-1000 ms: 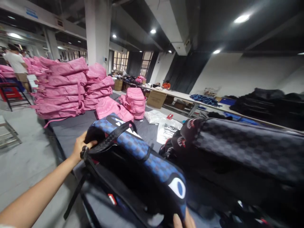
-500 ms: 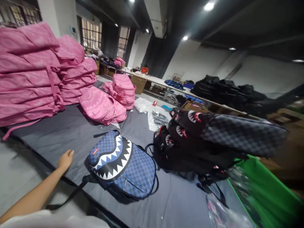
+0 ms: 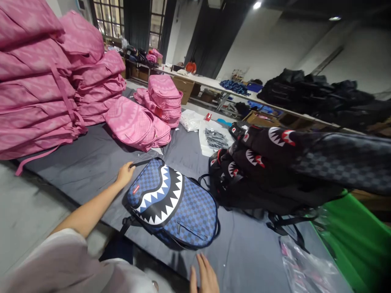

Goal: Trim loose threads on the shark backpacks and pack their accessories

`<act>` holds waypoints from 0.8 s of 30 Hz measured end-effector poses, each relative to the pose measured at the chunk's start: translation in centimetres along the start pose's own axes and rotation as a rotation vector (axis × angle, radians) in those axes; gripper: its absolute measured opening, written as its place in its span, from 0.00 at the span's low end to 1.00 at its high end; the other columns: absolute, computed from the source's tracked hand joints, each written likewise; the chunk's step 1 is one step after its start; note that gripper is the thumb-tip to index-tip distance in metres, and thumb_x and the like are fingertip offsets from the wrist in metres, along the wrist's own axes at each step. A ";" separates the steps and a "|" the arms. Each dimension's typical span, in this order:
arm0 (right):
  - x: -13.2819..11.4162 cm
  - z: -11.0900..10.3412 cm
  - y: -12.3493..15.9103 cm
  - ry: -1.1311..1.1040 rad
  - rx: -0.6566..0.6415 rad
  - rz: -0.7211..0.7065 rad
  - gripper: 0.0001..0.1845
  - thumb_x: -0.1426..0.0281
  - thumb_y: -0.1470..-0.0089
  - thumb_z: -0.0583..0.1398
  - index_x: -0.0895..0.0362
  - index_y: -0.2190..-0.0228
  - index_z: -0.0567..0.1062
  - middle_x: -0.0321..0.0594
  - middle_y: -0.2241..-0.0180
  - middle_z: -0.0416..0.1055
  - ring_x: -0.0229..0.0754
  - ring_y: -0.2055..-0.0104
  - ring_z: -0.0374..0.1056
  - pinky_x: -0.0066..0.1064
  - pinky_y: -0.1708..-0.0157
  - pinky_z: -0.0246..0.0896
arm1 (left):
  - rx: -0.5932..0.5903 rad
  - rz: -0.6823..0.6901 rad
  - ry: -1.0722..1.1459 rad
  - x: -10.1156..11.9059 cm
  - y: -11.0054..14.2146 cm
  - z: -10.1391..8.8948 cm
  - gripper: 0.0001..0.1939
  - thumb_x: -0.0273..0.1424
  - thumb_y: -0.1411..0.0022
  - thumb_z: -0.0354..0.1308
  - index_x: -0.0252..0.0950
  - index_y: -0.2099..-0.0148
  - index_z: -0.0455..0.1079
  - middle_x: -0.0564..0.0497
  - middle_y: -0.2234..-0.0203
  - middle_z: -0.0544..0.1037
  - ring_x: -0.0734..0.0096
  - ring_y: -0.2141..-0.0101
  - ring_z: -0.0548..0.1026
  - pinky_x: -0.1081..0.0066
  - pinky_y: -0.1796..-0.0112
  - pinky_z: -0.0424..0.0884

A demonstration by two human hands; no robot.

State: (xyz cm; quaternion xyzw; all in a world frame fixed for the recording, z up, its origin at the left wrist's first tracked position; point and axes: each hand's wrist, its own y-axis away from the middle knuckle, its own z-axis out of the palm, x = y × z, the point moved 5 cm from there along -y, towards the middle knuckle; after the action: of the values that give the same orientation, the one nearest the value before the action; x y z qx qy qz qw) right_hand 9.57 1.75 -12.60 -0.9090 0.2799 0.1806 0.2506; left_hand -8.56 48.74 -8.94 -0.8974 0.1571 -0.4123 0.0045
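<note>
A blue checkered backpack (image 3: 195, 207) with a white-toothed shark-mouth print lies on the grey-covered table (image 3: 241, 252), front side up. At its far left corner, my left hand (image 3: 125, 174) is closed on the end of a black strap (image 3: 145, 162). My right hand (image 3: 205, 276) is at the bottom edge of the view, just in front of the backpack and apart from it, with fingers stretched and nothing in them. Another black strap (image 3: 126, 226) hangs from the backpack's near left side toward the table edge.
Pink backpacks (image 3: 33, 97) are piled high at the left. To the right rises a stack of black shark-print backpacks (image 3: 259, 175), beside a green bin (image 3: 360, 240) and clear plastic bags (image 3: 305, 268). A person in orange (image 3: 191, 66) is at a far table.
My left hand has moved right, from bare tabletop to the backpack's strap. My right hand has come into view at the bottom. The camera has tilted down.
</note>
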 end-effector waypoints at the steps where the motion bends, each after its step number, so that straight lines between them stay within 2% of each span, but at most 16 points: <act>1: -3.0 1.5 -2.3 0.027 -0.031 -0.121 0.25 0.60 0.35 0.53 0.62 0.46 0.76 0.57 0.42 0.69 0.60 0.41 0.67 0.51 0.44 0.66 | -0.009 0.054 0.017 1.0 -2.0 0.5 0.20 0.30 0.31 0.53 0.27 0.39 0.68 0.36 0.46 0.76 0.55 0.45 0.74 0.58 0.42 0.68; 2: -6.1 3.5 -4.9 0.047 -0.075 -0.226 0.24 0.61 0.35 0.54 0.57 0.43 0.74 0.52 0.38 0.65 0.59 0.37 0.63 0.52 0.42 0.64 | -0.023 0.111 0.038 2.1 -4.1 1.2 0.20 0.29 0.31 0.54 0.28 0.40 0.69 0.36 0.46 0.76 0.56 0.45 0.74 0.59 0.42 0.69; 4: -11.7 8.3 -10.1 0.083 -0.197 -0.327 0.26 0.63 0.34 0.53 0.48 0.37 0.66 0.45 0.32 0.54 0.58 0.31 0.53 0.58 0.36 0.54 | -0.055 0.225 0.077 4.3 -8.5 3.0 0.18 0.28 0.31 0.55 0.30 0.41 0.69 0.38 0.45 0.75 0.59 0.45 0.73 0.58 0.43 0.70; 6: -14.8 13.6 -14.3 0.132 -0.340 -0.298 0.29 0.60 0.34 0.52 0.45 0.34 0.60 0.43 0.30 0.47 0.60 0.28 0.46 0.66 0.35 0.46 | -0.084 0.320 0.105 5.9 -12.6 4.8 0.17 0.29 0.31 0.56 0.32 0.42 0.69 0.40 0.44 0.74 0.59 0.43 0.72 0.54 0.42 0.69; 8: -14.5 17.8 -16.5 0.199 -0.440 -0.176 0.31 0.57 0.33 0.50 0.46 0.32 0.55 0.44 0.29 0.45 0.61 0.28 0.43 0.71 0.37 0.44 | -0.108 0.379 0.118 6.6 -16.2 6.2 0.16 0.31 0.30 0.56 0.34 0.42 0.69 0.42 0.43 0.72 0.59 0.42 0.70 0.51 0.41 0.68; 10: -11.8 19.9 -16.9 0.272 -0.461 -0.040 0.31 0.57 0.32 0.47 0.48 0.31 0.55 0.45 0.30 0.46 0.60 0.28 0.43 0.71 0.38 0.46 | -0.137 0.406 0.119 6.4 -19.0 7.1 0.16 0.31 0.31 0.57 0.35 0.43 0.70 0.42 0.43 0.72 0.58 0.42 0.70 0.50 0.41 0.68; 13: -7.1 19.5 -15.9 0.354 -0.436 0.107 0.30 0.56 0.33 0.46 0.48 0.34 0.60 0.45 0.31 0.50 0.60 0.29 0.48 0.71 0.40 0.49 | -0.209 0.427 0.108 5.8 -21.7 8.4 0.18 0.29 0.32 0.58 0.32 0.42 0.68 0.40 0.43 0.72 0.57 0.42 0.70 0.51 0.41 0.68; 15: -5.2 18.5 -15.7 0.347 -0.413 0.173 0.30 0.56 0.34 0.45 0.48 0.35 0.63 0.44 0.32 0.53 0.59 0.30 0.50 0.68 0.41 0.53 | -0.264 0.426 0.095 5.5 -22.9 9.6 0.20 0.27 0.33 0.57 0.30 0.40 0.67 0.36 0.43 0.72 0.56 0.42 0.71 0.55 0.42 0.69; 17: -4.2 17.9 -16.2 0.286 -0.382 0.222 0.31 0.54 0.34 0.45 0.53 0.37 0.68 0.47 0.35 0.59 0.58 0.33 0.57 0.60 0.42 0.61 | -0.308 0.399 0.077 5.3 -23.7 10.8 0.22 0.27 0.35 0.58 0.28 0.40 0.67 0.32 0.46 0.74 0.54 0.46 0.75 0.59 0.47 0.72; 19: -3.7 17.9 -17.1 0.219 -0.331 0.257 0.32 0.53 0.34 0.47 0.59 0.43 0.74 0.51 0.40 0.68 0.56 0.38 0.65 0.49 0.43 0.67 | -0.336 0.377 0.062 5.5 -24.5 11.5 0.20 0.28 0.37 0.61 0.30 0.43 0.70 0.33 0.53 0.79 0.53 0.55 0.79 0.61 0.56 0.74; 21: -3.6 18.0 -17.9 0.202 -0.247 0.276 0.35 0.49 0.35 0.47 0.64 0.48 0.78 0.55 0.45 0.72 0.56 0.43 0.70 0.46 0.45 0.70 | -0.338 0.390 0.055 6.2 -25.4 11.2 0.13 0.31 0.37 0.60 0.33 0.50 0.73 0.37 0.63 0.81 0.56 0.62 0.80 0.64 0.63 0.73; 22: -3.9 17.8 -18.3 0.212 -0.208 0.281 0.37 0.47 0.36 0.47 0.64 0.51 0.80 0.57 0.47 0.74 0.58 0.45 0.72 0.47 0.48 0.71 | -0.327 0.410 0.052 6.8 -26.1 10.5 0.10 0.33 0.35 0.58 0.34 0.53 0.73 0.40 0.66 0.81 0.57 0.64 0.80 0.66 0.64 0.72; 24: -5.3 17.2 -19.7 0.199 -0.179 0.281 0.37 0.45 0.37 0.48 0.62 0.56 0.82 0.57 0.52 0.77 0.59 0.51 0.76 0.49 0.53 0.73 | -0.284 0.445 0.038 8.5 -27.8 8.1 0.12 0.38 0.31 0.54 0.35 0.57 0.73 0.43 0.72 0.79 0.59 0.67 0.79 0.67 0.66 0.69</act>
State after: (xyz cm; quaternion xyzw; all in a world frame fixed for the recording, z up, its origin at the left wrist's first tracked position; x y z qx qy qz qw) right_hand 14.04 27.66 -17.10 -0.8931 0.4101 0.1473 0.1121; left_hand 10.38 71.81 -4.21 -0.8245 0.4071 -0.3916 -0.0339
